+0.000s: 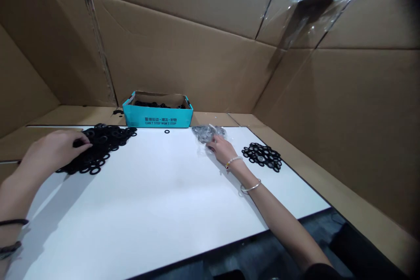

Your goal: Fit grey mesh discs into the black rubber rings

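My left hand [55, 151] is at the left edge of a heap of black rings [108, 140], thumb and fingers curled together in a pinch. Whatever is between those fingertips blends into the dark heap. At the far middle of the white board, my right hand [223, 149] reaches a clear plastic bag [208, 133] with greyish contents. Its fingers close on the near edge of the bag; the exact contents are too blurred to make out. To the right of this hand lies a smaller spread of black rings [262, 156] with pale centres.
A turquoise box [157, 116] holding black pieces stands behind the white board [157, 210]. One loose black ring [167, 131] lies in front of it. Tall cardboard walls [183, 43] enclose the back and sides.
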### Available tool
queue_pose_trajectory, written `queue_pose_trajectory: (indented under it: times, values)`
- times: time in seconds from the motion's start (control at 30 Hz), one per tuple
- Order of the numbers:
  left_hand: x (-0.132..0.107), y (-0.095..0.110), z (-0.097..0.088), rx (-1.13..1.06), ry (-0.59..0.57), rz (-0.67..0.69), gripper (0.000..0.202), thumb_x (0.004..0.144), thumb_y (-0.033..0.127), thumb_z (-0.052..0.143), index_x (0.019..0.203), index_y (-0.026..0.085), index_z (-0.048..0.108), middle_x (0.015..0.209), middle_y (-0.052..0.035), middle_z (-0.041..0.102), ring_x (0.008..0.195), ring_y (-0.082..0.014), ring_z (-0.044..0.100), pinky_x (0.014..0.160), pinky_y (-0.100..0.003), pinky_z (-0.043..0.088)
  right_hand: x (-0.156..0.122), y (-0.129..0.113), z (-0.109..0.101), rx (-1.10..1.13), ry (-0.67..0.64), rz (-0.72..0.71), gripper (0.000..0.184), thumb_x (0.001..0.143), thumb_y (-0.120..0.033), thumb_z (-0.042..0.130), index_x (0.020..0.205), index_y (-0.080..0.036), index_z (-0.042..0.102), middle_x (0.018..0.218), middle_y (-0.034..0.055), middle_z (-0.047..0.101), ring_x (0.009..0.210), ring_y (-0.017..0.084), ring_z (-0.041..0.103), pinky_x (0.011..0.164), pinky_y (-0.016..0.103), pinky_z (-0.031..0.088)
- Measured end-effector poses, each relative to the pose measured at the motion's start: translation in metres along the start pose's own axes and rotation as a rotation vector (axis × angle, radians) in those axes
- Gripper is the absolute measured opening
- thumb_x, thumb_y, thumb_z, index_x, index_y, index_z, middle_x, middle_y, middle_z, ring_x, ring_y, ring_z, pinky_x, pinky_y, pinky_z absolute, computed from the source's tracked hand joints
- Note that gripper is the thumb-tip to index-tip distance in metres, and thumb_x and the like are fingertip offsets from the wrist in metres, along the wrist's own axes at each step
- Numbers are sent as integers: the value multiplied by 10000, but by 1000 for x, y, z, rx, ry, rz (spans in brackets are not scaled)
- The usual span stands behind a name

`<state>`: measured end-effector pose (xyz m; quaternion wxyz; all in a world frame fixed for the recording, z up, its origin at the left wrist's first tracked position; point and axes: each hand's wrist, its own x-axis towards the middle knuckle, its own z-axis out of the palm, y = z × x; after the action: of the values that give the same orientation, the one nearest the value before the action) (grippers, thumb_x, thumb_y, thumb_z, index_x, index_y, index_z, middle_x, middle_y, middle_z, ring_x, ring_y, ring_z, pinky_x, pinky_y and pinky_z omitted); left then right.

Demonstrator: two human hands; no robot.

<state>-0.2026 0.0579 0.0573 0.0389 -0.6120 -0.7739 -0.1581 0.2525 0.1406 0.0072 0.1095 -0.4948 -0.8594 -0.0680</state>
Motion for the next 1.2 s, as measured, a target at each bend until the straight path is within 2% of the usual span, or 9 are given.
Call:
queue_pose_trajectory:
  times: [0.1,0.17,0.3,0.37,0.5,0.63,0.7,0.83,1.2]
  values:
    - [-8,15,-11,210,-10,-50,359,746,463,426,904,221,638,933,-43,642,814,-214,531,540,-211,294,2,-2,2,60,-1,1,261,861,-124,413,931,-144,664,984,138,541,938,218,457,741,324,356]
    - [-12,23,-14,234,90,-69,371,772,456,393,922,208,625,944,-54,637,845,-221,534,535,-223,301,3,-3,0,115,16,14,239,854,-124,422,887,-122,659,978,153,541,948,229,450,756,343,355]
    - [-15,38,-10,64,335,15,319,774,410,428,876,173,615,907,-58,652,850,-204,566,634,-238,366,1,-3,-6,268,64,68,180,824,-129,467,799,-124,645,947,147,560,943,228,451,810,371,349]
    - [-19,51,-5,-108,337,18,299,758,416,473,852,167,611,841,-43,652,779,-179,581,674,-236,387,0,-3,-9,371,102,107,154,814,-149,481,789,-136,632,951,136,570,949,223,455,842,379,347]
    - [-36,94,7,-602,19,10,265,670,406,600,770,162,579,735,-22,626,670,-151,568,601,-216,392,-4,-19,-5,653,145,203,160,813,-235,463,835,-140,591,886,111,604,841,183,517,771,345,418]
    - [-66,146,28,-1051,-376,-80,296,593,422,676,681,168,550,571,-4,590,546,-145,546,534,-230,376,-14,-61,2,987,23,211,219,793,-347,485,777,-145,569,692,60,637,620,131,571,550,252,459]
    - [-81,167,41,-1210,-502,-156,290,602,412,690,678,170,549,553,0,574,537,-145,551,533,-238,384,-22,-80,0,1201,-78,223,253,740,-399,572,739,-145,570,656,47,645,580,121,582,516,232,456]
    - [-102,190,62,-1377,-510,-162,229,672,355,675,692,159,558,565,10,551,566,-119,530,577,-235,399,-34,-98,-10,1612,-264,354,324,574,-390,753,690,-139,584,622,17,639,542,92,570,517,208,433]
    - [-105,184,73,-1350,-580,-65,184,747,338,654,760,179,561,693,-6,602,668,-126,575,598,-222,401,-39,-103,-10,1710,-323,463,368,536,-345,794,794,-137,633,651,2,636,594,102,594,600,236,459]
